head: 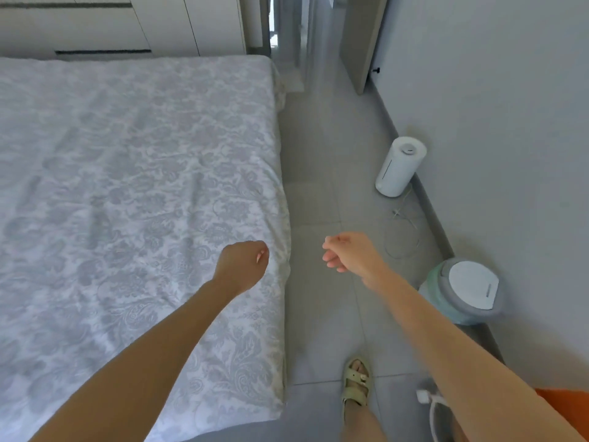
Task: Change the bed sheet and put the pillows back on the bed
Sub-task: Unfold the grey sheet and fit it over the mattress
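A white sheet with a grey floral pattern (127,186) covers the bed and hangs a little over its right side. My left hand (243,263) hovers over the sheet close to the bed's right edge, with its fingers curled into a fist and nothing in it. My right hand (349,253) is out over the floor beside the bed, its fingers loosely curled and holding nothing. No pillow is in view.
Grey tiled floor (322,173) runs between the bed and the right wall. A white cylindrical appliance (400,167) with a loose cord and a lidded bin (465,291) stand by the wall. My sandalled foot (355,382) is near the bed. A doorway (299,36) opens ahead.
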A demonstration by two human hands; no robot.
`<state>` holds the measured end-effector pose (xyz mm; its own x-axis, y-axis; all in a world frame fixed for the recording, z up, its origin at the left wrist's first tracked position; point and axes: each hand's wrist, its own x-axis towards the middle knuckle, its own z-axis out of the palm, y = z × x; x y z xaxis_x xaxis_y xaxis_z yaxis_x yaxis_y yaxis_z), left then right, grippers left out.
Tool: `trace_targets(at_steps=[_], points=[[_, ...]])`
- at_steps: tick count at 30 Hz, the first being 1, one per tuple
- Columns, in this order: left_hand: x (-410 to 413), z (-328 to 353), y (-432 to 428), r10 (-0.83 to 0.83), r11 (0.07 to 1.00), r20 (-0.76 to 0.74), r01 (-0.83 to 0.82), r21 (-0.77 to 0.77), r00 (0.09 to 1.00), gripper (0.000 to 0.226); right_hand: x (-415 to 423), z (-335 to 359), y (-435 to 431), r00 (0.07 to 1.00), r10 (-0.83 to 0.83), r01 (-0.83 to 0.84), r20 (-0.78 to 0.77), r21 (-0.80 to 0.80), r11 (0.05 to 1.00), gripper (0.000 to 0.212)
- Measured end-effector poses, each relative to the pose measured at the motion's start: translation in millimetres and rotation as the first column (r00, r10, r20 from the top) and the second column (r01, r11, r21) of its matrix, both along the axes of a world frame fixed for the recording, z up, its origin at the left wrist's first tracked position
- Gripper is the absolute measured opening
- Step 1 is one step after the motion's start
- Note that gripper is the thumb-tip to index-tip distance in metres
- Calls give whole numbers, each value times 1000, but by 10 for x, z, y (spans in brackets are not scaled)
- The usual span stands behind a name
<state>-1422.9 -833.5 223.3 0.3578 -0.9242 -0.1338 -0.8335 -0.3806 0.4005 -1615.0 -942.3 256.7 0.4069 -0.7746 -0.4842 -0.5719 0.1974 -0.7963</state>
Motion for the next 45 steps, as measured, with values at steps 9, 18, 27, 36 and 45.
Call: trace_targets(at_steps=[9,18,27,36,45], points=[[-596,664,-2213,131,971,-165,-160,-177,978,21,-339,720,-2052,965,158,-212,-209,-269,939,30],[110,855,-3861,198,909,-227,-265,-321,954,17,616,816,-3980,989,128,-140,-68,-205,969,19],[1747,856,-6211,195,956,-76,-207,-206,978,20,2116,689,-6259,972,200,-217,-126,-139,966,19],[3084,968,-8634,205,965,-60,-212,-154,977,22,3065,524,-8734,954,222,-255,-203,-154,955,20],[4520,770,-10474,476,858,-148,-495,-139,867,21,4432,368,-11104,895,330,-387,-300,-154,909,28]])
